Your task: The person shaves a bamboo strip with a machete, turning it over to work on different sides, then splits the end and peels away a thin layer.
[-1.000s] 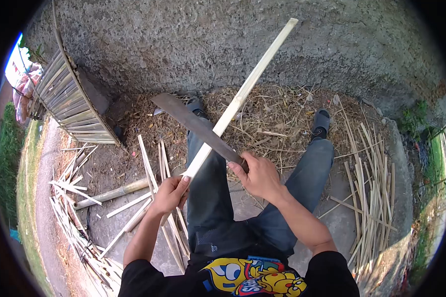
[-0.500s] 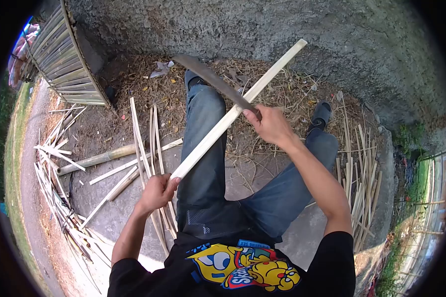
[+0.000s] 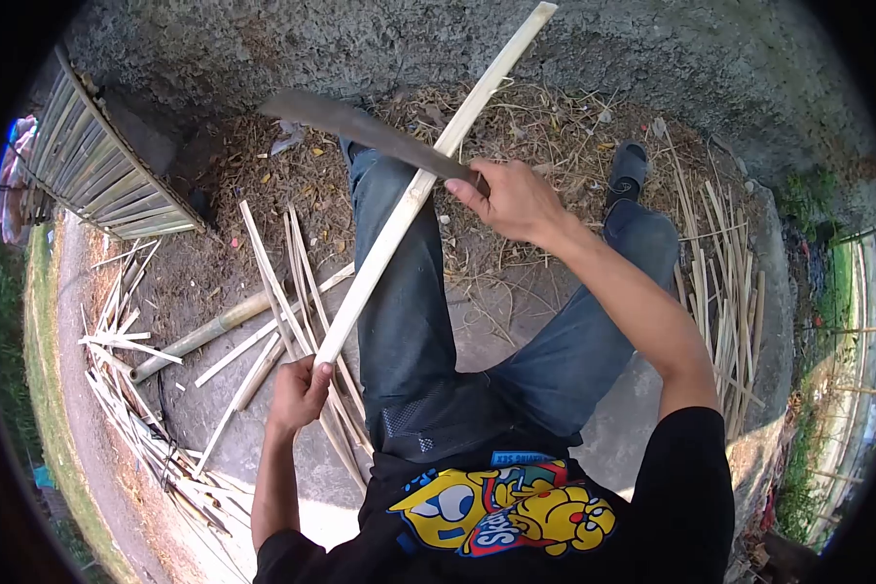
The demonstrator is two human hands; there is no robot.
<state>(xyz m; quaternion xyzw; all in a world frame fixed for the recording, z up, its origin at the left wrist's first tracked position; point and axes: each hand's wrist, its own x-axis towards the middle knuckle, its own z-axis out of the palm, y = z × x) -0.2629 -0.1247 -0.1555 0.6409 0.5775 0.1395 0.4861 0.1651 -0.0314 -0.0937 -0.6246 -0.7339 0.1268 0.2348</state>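
A long pale bamboo strip slants over my thigh, its far end up by the wall. My left hand is closed round the strip's near end, thumb on top. My right hand grips a machete by its handle, which the fingers mostly hide. The dark blade crosses the strip at an angle beyond the node and touches or nearly touches it. A thin shaving curls from the strip's edge past the blade.
Bamboo strips lie piled at the left, with a bamboo pole beside them. More strips lie to the right. A slatted bamboo panel leans at the upper left. A rough wall rises ahead.
The strip now stands more steeply, its near end shifted slightly left and down. My right hand and the machete have moved left and up, and the blade lies flatter. The view has also shifted slightly.
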